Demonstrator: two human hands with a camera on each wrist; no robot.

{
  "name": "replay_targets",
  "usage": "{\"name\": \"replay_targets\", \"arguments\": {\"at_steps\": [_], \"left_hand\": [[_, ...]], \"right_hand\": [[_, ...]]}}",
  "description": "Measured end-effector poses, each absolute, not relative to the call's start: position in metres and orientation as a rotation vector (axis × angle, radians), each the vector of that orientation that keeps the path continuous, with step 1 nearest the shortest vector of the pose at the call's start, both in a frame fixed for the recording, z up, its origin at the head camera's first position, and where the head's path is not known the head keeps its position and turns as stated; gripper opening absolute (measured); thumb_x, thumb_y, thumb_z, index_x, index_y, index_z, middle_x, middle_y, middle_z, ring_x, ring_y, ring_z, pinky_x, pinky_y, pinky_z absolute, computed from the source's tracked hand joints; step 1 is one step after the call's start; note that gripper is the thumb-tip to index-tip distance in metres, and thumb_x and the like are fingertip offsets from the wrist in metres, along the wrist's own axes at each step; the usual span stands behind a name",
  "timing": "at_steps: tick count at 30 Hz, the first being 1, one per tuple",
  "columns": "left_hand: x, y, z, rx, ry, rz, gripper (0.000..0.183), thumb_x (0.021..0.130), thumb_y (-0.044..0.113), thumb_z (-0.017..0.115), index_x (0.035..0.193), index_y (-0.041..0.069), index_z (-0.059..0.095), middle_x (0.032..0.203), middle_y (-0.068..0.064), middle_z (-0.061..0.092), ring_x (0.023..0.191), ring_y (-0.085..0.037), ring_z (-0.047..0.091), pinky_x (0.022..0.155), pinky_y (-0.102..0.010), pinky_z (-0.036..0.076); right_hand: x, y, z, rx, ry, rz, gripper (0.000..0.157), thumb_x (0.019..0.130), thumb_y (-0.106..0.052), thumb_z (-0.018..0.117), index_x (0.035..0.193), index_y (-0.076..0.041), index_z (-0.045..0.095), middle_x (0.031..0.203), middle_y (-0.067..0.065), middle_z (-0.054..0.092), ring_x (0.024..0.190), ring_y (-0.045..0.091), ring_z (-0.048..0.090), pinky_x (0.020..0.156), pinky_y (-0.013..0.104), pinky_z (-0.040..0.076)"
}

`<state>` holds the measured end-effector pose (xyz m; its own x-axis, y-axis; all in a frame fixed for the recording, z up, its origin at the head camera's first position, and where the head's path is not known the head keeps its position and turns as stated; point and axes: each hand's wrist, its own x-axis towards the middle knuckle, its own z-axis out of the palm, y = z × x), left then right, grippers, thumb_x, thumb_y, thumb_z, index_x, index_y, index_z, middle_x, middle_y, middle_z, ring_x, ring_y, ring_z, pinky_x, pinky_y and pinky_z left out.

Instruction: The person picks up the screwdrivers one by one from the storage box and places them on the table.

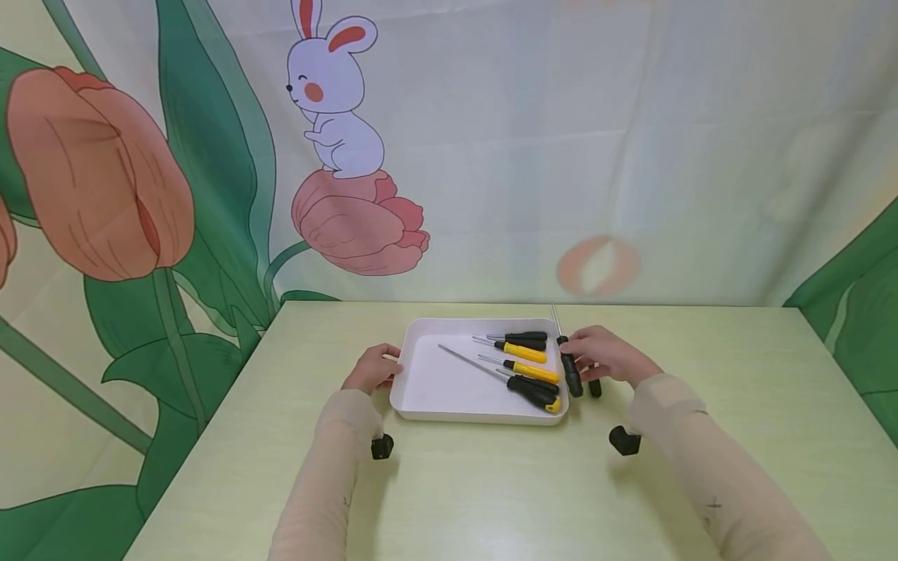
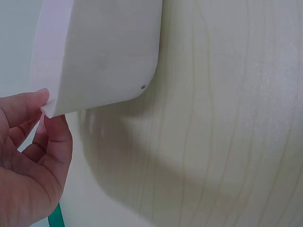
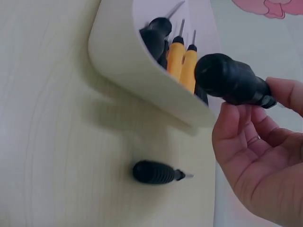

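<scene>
My left hand (image 1: 370,368) pinches the left rim of a white tray (image 1: 435,393) between thumb and fingers, also clear in the left wrist view. Just past the tray's right wall, my right hand (image 1: 606,352) grips a black screwdriver (image 1: 571,375) near its neck. Its thin shaft points away from me, and its handle end faces the right wrist camera. On the table below that hand lies a short screwdriver (image 3: 154,172) with a ribbed black handle. Inside the tray are two yellow-handled screwdrivers (image 1: 536,372), a large black screwdriver with a yellow end (image 1: 533,392), and several black-handled ones (image 1: 529,336).
The tray stands on a pale wood-grain table (image 1: 491,491). Behind the table's back edge hangs a cloth (image 1: 491,156) printed with a rabbit and tulips. A small black block (image 1: 382,446) shows at the left wrist, another (image 1: 624,440) at the right.
</scene>
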<state>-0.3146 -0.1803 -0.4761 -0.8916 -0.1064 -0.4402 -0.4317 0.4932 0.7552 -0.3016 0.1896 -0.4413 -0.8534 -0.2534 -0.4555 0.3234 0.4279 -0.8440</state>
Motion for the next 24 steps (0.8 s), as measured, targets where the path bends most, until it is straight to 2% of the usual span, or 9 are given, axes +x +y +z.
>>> {"name": "replay_targets", "arguments": {"at_steps": [5, 15, 24], "left_hand": [[-0.315, -0.181, -0.476, -0.442, 2.412, 1.359, 0.029, 0.085, 0.005, 0.053, 0.114, 0.006, 0.049, 0.107, -0.014, 0.054, 0.081, -0.021, 0.054, 0.059, -0.023, 0.043], [-0.317, -0.182, -0.479, -0.442, 2.398, 1.381, 0.029, 0.085, 0.005, 0.052, 0.114, 0.006, 0.049, 0.109, -0.014, 0.053, 0.085, -0.021, 0.054, 0.062, -0.024, 0.045], [-0.317, -0.182, -0.480, -0.435, 2.413, 1.358, 0.030, 0.086, 0.006, 0.052, 0.115, 0.006, 0.049, 0.110, -0.014, 0.053, 0.085, -0.021, 0.053, 0.062, -0.024, 0.044]], "right_hand": [[-0.300, 0.204, -0.446, 0.089, 2.196, -1.466, 0.035, 0.086, -0.022, 0.049, 0.110, 0.002, 0.045, 0.080, 0.002, 0.050, 0.067, 0.014, 0.049, 0.064, 0.028, 0.048], [-0.299, 0.227, -0.462, 0.129, 2.222, -1.557, 0.030, 0.084, -0.019, 0.051, 0.105, 0.002, 0.044, 0.075, -0.001, 0.052, 0.063, 0.009, 0.051, 0.060, 0.025, 0.047], [-0.295, 0.242, -0.472, 0.128, 2.199, -1.584, 0.032, 0.087, -0.019, 0.050, 0.108, 0.004, 0.043, 0.075, -0.003, 0.053, 0.065, 0.009, 0.053, 0.063, 0.025, 0.048]]}}
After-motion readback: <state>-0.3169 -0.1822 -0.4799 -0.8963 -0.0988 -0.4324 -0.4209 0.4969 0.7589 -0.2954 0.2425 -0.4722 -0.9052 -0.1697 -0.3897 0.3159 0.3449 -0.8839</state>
